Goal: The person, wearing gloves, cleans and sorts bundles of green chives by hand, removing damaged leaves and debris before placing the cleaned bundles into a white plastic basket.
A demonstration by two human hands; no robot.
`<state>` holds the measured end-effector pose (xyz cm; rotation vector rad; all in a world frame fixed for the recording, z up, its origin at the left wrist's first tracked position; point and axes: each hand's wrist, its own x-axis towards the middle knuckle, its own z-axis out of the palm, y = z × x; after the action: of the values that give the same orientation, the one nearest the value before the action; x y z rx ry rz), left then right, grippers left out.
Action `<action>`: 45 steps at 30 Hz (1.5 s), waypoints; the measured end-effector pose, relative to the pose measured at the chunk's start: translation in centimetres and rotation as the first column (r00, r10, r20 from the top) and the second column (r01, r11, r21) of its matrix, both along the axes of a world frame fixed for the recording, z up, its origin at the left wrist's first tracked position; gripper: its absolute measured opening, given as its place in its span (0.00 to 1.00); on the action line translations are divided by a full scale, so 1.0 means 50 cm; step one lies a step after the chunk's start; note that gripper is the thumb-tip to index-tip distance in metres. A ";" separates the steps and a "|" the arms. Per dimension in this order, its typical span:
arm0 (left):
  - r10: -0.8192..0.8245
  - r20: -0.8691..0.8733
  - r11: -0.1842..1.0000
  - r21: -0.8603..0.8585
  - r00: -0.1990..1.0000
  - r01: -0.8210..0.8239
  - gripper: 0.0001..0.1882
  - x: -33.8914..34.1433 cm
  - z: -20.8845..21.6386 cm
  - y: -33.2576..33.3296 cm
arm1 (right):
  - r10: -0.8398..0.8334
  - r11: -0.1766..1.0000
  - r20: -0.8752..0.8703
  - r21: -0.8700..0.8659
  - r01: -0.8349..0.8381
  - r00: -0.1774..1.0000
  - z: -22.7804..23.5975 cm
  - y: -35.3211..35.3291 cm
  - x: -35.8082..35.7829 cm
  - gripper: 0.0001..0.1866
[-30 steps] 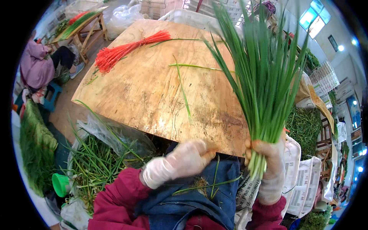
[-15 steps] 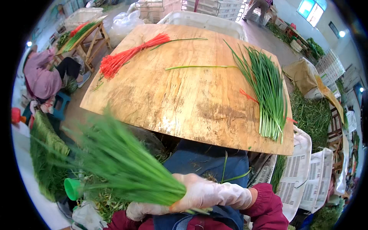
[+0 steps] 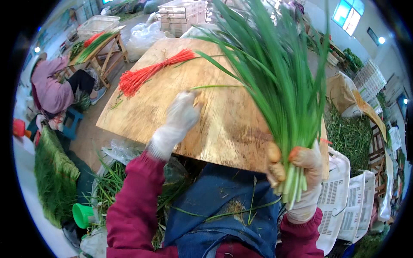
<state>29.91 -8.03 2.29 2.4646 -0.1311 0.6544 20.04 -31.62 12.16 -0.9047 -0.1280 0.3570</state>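
Right hand (image 3: 310, 163), grip wrapped around garlic chives (image 3: 288, 96) at four o'clock, may drop some by holding so low; left hand (image 3: 182, 113), grip unclear.

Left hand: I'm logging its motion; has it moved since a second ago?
Yes: against the wooden board, the left hand has moved forward and leftward, from the near edge to over the top, closer to the red strips.

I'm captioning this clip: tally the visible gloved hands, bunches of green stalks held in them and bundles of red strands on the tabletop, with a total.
Gloved hands: 2 (left hand, right hand)
Held green bunch: 1
Red strand bundle: 1
Total: 4
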 end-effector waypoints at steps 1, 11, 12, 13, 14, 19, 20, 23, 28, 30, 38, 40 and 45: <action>0.050 0.012 0.995 0.091 0.999 -0.051 0.14 0.050 -0.001 -0.005 | -0.065 0.998 0.071 0.028 0.063 0.995 0.008 -0.006 -0.001 0.16; 0.212 0.177 0.876 0.402 0.961 -0.268 0.07 0.083 -0.115 0.065 | -0.086 0.953 0.002 0.293 0.081 0.996 0.014 -0.058 0.035 0.21; 0.356 0.126 0.812 0.448 0.926 -0.374 0.05 0.033 -0.119 0.098 | -0.085 0.947 -0.006 0.311 0.082 0.996 0.013 -0.059 0.038 0.20; 0.301 0.424 0.769 0.421 0.854 -0.480 0.06 -0.045 -0.116 0.146 | 0.004 0.976 0.147 0.215 -0.036 0.989 -0.007 -0.078 0.044 0.28; 0.234 0.585 0.793 0.348 0.777 -0.501 0.07 -0.111 -0.101 0.177 | -0.068 0.994 0.151 0.095 0.054 0.986 -0.010 -0.077 0.041 0.26; 0.903 0.134 0.287 0.520 0.409 -0.805 0.08 -0.585 -0.020 0.362 | -0.080 0.997 -0.007 -0.022 0.080 0.997 -0.060 0.026 0.035 0.12; 0.931 0.114 0.172 0.698 0.345 -0.695 0.08 -0.621 -0.009 0.350 | -0.044 0.998 -0.062 -0.035 0.042 0.997 -0.068 0.041 0.027 0.12; 0.654 -0.202 0.750 0.306 0.729 -0.587 0.13 -0.600 -0.014 0.229 | 0.067 0.994 -0.242 -0.069 -0.086 0.968 -0.115 0.091 -0.010 0.11; -0.362 -0.568 0.566 -0.764 0.739 -0.310 0.26 -0.379 -0.001 0.014 | 0.025 0.982 -0.358 -0.164 -0.089 0.933 -0.218 0.145 -0.090 0.09; -0.536 -0.474 0.494 -0.847 0.699 -0.196 0.27 -0.336 0.021 -0.025 | 0.030 0.995 -0.332 -0.082 -0.061 0.943 -0.227 0.151 -0.137 0.12; -0.460 -0.535 0.474 -0.823 0.709 -0.314 0.26 -0.299 -0.038 -0.113 | 0.257 0.964 -0.501 0.189 -0.186 0.826 -0.302 0.125 -0.206 0.15; -0.560 -0.473 0.321 -0.881 0.680 -0.348 0.25 -0.311 -0.051 -0.109 | 0.262 0.962 -0.556 0.210 -0.172 0.789 -0.314 0.110 -0.215 0.17; -0.594 -0.426 0.262 -0.905 0.682 -0.336 0.25 -0.313 -0.067 -0.100 | 0.013 0.964 -0.483 -0.226 -0.139 0.876 -0.350 0.047 -0.211 0.18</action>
<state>14.27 -13.03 -1.04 1.1959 0.2996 -0.3983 9.47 -29.27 -5.34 -1.0411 0.3492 0.6743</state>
